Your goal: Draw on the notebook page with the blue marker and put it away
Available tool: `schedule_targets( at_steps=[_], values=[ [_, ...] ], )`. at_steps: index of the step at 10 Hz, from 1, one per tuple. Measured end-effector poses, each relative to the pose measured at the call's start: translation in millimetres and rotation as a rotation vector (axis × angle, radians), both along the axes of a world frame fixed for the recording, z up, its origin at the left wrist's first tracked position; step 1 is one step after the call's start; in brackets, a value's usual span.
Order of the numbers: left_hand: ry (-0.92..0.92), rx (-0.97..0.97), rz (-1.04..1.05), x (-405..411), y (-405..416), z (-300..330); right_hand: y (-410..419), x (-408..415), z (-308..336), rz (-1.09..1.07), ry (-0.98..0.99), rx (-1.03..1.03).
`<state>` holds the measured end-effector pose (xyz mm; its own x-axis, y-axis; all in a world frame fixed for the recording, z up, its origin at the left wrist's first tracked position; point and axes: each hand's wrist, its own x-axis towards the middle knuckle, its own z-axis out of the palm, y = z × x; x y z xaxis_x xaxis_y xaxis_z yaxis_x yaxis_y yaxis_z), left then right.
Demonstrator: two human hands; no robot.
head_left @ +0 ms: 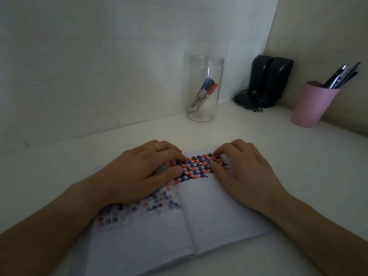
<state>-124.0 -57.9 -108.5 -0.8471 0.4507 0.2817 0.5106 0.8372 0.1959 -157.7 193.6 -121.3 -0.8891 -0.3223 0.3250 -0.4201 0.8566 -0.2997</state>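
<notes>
On the pale surface (pixel 298 176) seen from the head camera, an open lined notebook (pixel 209 220) lies flat, and both hands rest on its far part. The left hand (pixel 143 172), with a yellow ring (pixel 156 146) on one finger, lies palm down on the left page; its grip is released, fingers spread flat, grasping nothing. The right hand (pixel 241 168) presses the top of the right page with curled fingertips, also grasping nothing. Between the two hands runs a band of small repeated marks in blue, red and black; fainter marks show on the left page. No writing there can be read.

The blue marker (pixel 201 91) is well apart from both hands, leaning cap-up inside a clear plastic jar (pixel 205 66) at the back of the surface, beside a red marker (pixel 209 92). Their labels are too small to read. To the right of the jar stands a pair of black speakers (pixel 270 76), and further right a pink cup (pixel 312 104) holding pens (pixel 342 76).
</notes>
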Motion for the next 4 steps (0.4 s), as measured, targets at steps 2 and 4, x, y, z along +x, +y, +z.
schedule_targets(
  at_steps=[2,4],
  values=[
    [-0.02,-0.003,0.011,2,1,2,-1,4,6,-0.003,-0.022,-0.002],
    [-0.038,0.006,0.014,3,2,4,-1,3,14,-0.039,-0.014,-0.101]
  ],
)
